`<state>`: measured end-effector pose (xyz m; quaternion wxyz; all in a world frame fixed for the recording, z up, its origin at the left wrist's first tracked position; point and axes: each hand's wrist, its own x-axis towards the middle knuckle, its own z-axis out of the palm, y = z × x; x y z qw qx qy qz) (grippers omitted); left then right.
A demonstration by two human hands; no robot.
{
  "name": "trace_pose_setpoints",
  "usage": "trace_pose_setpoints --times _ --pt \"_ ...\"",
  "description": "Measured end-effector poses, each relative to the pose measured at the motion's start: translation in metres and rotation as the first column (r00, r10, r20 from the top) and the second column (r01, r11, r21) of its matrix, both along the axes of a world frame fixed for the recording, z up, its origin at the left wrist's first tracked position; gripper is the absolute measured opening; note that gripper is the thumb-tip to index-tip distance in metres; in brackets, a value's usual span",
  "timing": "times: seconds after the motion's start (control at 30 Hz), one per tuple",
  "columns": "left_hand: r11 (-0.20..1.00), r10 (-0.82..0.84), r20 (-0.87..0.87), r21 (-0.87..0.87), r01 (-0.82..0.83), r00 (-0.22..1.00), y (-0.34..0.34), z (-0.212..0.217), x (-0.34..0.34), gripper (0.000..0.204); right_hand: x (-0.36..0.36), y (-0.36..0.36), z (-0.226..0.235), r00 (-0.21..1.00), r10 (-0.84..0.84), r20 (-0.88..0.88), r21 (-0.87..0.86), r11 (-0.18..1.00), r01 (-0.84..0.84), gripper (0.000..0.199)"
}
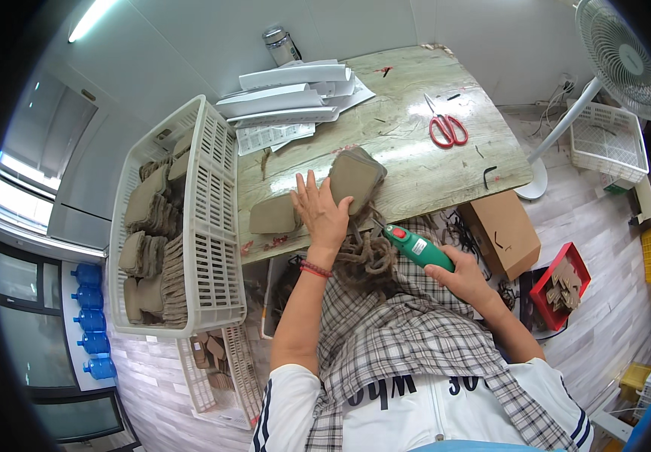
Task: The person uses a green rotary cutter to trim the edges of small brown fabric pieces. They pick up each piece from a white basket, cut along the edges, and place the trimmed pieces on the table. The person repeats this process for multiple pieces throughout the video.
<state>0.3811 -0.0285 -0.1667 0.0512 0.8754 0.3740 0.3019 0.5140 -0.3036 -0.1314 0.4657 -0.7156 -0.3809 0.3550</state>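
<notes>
My left hand (320,215) lies with fingers spread at the table's near edge. It rests between a flat brown fabric piece (271,217) and a thicker stack of brown pieces (355,175), touching both. My right hand (461,275) is closed around a green handheld power tool (416,246) with a red switch. The tool's narrow tip points toward the near edge of the stack; whether it touches cannot be made out. Below the tip, a tangle of brown strips (367,256) hangs over my lap.
Left of the table stands a white crate (216,188) filled with brown pieces. Red-handled scissors (447,129), papers (287,98) and a flask (281,45) occupy the wooden table (408,90). At right are a cardboard box (510,230), a red tray (582,267) and a fan (627,56).
</notes>
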Motion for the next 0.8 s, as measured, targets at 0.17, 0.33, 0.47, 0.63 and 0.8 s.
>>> trace_pose_setpoints --times 0.17,0.33,0.47,0.63,0.8 --pt "0.993 0.083 0.106 -0.092 -0.074 0.991 0.000 0.002 0.003 0.052 -0.001 0.002 0.004 0.999 -0.023 -0.030 0.009 1.000 0.023 0.037" --pt "0.978 0.163 0.155 -0.156 -0.139 0.974 -0.009 0.019 0.010 0.048 -0.001 0.002 0.007 0.998 -0.036 -0.051 0.004 0.999 0.036 0.037" --pt "0.886 0.128 0.386 -0.458 0.069 0.914 -0.003 0.010 0.002 0.038 0.000 0.005 0.010 0.999 -0.042 0.008 0.045 0.998 0.041 0.032" --pt "0.507 0.489 0.840 -0.494 0.706 0.236 -0.028 0.039 0.006 0.029 -0.004 0.017 0.022 0.996 -0.093 0.008 0.083 0.992 0.092 0.031" --pt "0.424 0.673 0.740 -0.389 0.818 0.003 -0.040 0.046 0.007 0.050 -0.011 0.030 0.038 0.994 -0.107 0.036 0.112 0.988 0.102 0.030"
